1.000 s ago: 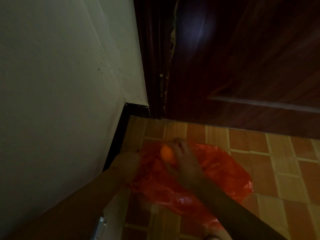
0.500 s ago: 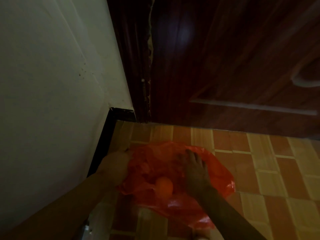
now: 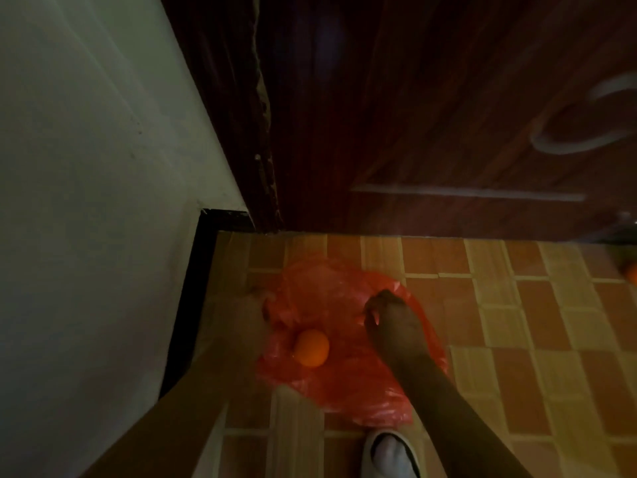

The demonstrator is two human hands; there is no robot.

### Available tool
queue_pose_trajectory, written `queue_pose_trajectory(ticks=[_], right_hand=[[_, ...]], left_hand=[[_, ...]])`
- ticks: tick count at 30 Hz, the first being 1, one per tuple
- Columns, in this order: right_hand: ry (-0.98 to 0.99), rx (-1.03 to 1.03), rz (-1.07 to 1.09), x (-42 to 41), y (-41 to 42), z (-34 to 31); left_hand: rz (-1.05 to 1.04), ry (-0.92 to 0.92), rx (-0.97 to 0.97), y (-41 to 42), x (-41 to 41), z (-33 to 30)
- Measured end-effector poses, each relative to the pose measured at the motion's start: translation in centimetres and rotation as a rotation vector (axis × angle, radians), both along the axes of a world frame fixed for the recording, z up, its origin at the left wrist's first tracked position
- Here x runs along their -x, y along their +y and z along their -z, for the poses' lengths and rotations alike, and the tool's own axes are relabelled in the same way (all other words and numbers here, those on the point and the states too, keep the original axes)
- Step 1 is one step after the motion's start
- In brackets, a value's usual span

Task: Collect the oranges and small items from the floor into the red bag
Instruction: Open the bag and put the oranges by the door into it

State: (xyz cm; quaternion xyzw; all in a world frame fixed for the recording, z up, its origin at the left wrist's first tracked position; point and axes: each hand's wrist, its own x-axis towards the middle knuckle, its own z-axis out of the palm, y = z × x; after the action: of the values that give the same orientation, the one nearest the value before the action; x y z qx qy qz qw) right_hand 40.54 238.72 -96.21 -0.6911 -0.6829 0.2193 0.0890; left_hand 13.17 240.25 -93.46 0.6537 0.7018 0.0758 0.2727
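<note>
- The red bag [image 3: 344,339] lies crumpled on the tiled floor [image 3: 517,322] near the corner where wall [image 3: 86,201] meets door [image 3: 413,115]; its long axis runs from that corner towards the shoe [image 3: 389,455].
- 1 orange [image 3: 311,348] sits on the bag's plastic, round, no clear pointing.
- Left hand [image 3: 244,315] pinches the bag's left edge, fingers curled on plastic.
- Right hand [image 3: 393,322] rests on the bag's right part, fingers [image 3: 374,307] bent and pressing plastic; whether they grip it, I cannot tell.
- The orange lies between both hands, touching neither.
- Another orange [image 3: 632,273] shows at the floor's right edge.
</note>
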Motion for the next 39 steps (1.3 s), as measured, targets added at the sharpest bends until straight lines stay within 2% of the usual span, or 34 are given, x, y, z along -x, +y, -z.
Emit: queue_pose_trajectory(ticks=[5,7,13,18,26,39], right_hand=[[0.139,-0.057,0.060,-0.6,-3.4,-10.6],[0.179,-0.087,0.108,-1.1,-4.6,-15.1],[0.224,-0.041,0.277,-3.0,-9.5,-27.5],[0.270,-0.049,0.374,-4.5,-12.9,-35.6],[0.300,-0.129,0.535,-8.6,-16.7,-43.6],[0.281,-0.166,0.768,-22.8,-21.4,-46.5]], left_hand=[[0.017,-0.201,-0.072,-3.9,-1.5,-9.7],[0.025,-0.198,-0.088,-4.9,-2.4,-14.5],[0.074,-0.164,0.033,-6.9,-4.1,-26.1],[0.144,-0.137,-0.006,-7.5,-6.2,-34.1],[0.242,-0.132,0.038,-8.2,-11.9,-40.8],[0.460,-0.086,0.028,-6.9,-29.5,-43.5]])
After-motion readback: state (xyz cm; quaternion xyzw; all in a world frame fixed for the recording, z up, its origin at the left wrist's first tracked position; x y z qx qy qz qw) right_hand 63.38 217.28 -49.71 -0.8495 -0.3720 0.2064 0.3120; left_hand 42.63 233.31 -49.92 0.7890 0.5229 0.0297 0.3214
